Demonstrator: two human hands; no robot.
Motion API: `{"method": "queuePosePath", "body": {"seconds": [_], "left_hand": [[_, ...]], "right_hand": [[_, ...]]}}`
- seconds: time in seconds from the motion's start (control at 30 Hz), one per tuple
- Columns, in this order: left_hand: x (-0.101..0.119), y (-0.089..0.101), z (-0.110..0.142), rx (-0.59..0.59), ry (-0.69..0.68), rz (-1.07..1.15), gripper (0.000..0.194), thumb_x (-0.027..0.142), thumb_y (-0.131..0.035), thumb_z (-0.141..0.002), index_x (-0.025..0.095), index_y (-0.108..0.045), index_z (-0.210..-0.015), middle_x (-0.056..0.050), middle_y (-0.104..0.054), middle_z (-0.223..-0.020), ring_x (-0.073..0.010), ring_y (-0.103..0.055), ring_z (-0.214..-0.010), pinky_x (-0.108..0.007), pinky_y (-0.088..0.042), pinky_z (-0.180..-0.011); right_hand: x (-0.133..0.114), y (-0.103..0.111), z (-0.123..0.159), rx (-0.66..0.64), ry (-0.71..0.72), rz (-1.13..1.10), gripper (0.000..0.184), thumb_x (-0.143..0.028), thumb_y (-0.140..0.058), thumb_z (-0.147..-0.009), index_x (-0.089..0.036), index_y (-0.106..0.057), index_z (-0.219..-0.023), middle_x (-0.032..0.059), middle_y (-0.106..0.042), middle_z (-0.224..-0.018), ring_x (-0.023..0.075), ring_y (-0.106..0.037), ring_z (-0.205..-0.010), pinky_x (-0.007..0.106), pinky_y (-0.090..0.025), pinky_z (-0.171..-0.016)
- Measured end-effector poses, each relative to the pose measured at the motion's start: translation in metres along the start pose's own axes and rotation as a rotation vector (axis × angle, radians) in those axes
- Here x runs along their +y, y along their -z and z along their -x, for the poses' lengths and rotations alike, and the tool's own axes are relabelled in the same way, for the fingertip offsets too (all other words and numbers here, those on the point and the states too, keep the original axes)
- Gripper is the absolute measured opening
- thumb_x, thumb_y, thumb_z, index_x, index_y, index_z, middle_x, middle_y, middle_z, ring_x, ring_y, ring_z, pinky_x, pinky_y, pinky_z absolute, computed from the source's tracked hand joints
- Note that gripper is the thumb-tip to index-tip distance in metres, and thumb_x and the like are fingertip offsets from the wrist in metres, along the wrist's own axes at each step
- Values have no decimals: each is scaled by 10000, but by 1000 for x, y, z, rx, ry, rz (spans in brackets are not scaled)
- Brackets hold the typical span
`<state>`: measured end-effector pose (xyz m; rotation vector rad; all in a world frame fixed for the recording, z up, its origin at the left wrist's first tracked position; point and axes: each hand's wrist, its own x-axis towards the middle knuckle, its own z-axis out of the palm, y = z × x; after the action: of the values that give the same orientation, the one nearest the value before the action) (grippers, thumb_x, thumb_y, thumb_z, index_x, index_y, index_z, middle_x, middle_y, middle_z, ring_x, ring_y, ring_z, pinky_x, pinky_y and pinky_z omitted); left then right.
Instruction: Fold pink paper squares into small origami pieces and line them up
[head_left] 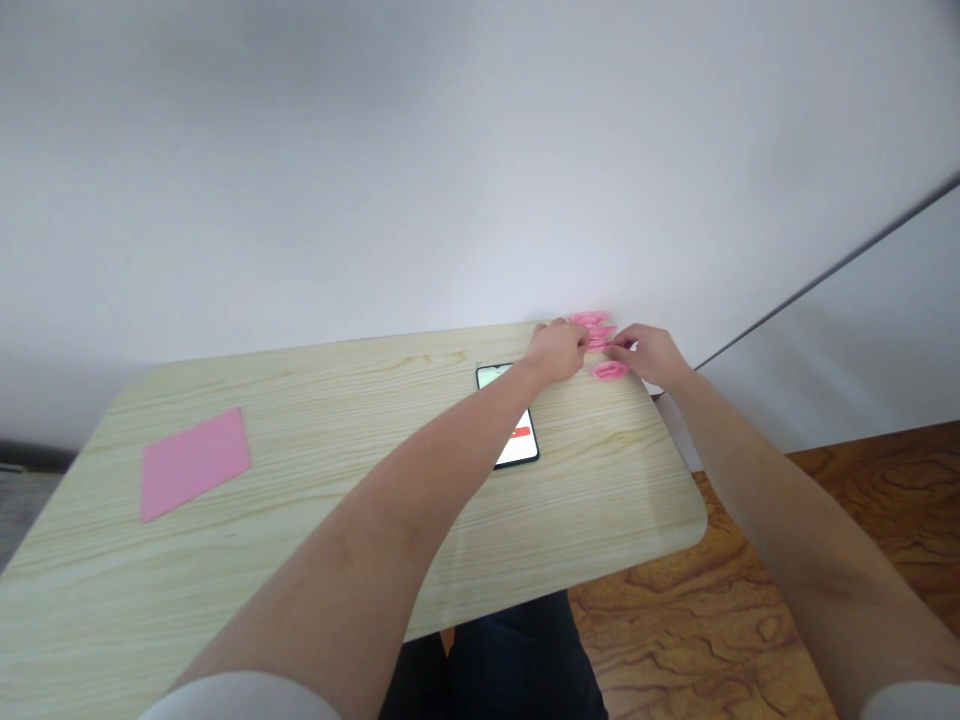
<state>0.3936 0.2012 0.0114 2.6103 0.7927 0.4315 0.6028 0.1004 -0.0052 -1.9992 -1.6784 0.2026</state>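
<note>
Wall [450, 150]: one, white, behind one wood-grain table [315, 400]. In the head view, one pink sheet [196, 463] lies flat at the table's left. One phone [525, 440], screen lit, lies partly under the left forearm. At the far right corner, at least three pink pieces [598, 331] sit bunched; exact count hidden. One single piece [610, 371] lies just nearer. Left hand [556, 350]: fingers curled at the bunch's left ends. Right hand [651, 355]: thumb and finger narrow at its right. Grip on either side: cannot tell.
</note>
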Motion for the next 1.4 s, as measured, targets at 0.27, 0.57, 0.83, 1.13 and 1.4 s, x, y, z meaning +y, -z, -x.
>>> {"method": "queuePosePath", "body": {"seconds": [0.27, 0.57, 0.83, 1.13, 1.4], "left_hand": [[5, 2, 4, -3, -2, -11, 222, 225, -526, -935, 253, -745, -915, -40, -774, -1051, -245, -633, -1127, -431, -445, -1038], [8, 3, 4, -15, -26, -12, 210, 245, -549, -925, 262, -757, -943, -39, -779, -1088, -255, -625, -1173, -429, -468, -1012], [10, 10, 6, 3, -5, -9, 323, 305, -580, -932, 297, -723, -1223, -28, -742, -1276, -251, -598, -1250, -424, -480, -1050], [13, 11, 8, -22, -8, -45, 312, 258, -584, -924, 315, -742, -1187, -19, -734, -1303, -249, -583, -1277, -427, -484, -1055], [11, 10, 1, -46, -15, -75, 218, 252, -563, -924, 256, -774, -980, -53, -778, -1098, -249, -631, -1164, -406, -487, -1015]], "right_hand": [[-5, 5, 2, 15, -93, -86, 249, -435, -761, -799, -224, -783, -930, 32, -799, -935, 206, -705, -850, 328, -518, -801], [-11, 24, 41, 111, -255, -85, 433, -555, -772, -788, -245, -736, -1087, 25, -746, -821, 203, -672, -728, 339, -500, -714], [-20, 6, 49, 65, -277, 11, 285, -511, -685, -829, -237, -759, -856, 47, -767, -823, 217, -682, -775, 331, -499, -708], [-13, 10, 35, 37, -281, 20, 201, -402, -681, -791, -236, -776, -851, 32, -772, -809, 211, -687, -764, 331, -503, -714], [-14, 12, 29, 22, -291, 23, 181, -371, -681, -767, -226, -780, -813, 36, -775, -782, 202, -686, -721, 316, -498, -673]]}}
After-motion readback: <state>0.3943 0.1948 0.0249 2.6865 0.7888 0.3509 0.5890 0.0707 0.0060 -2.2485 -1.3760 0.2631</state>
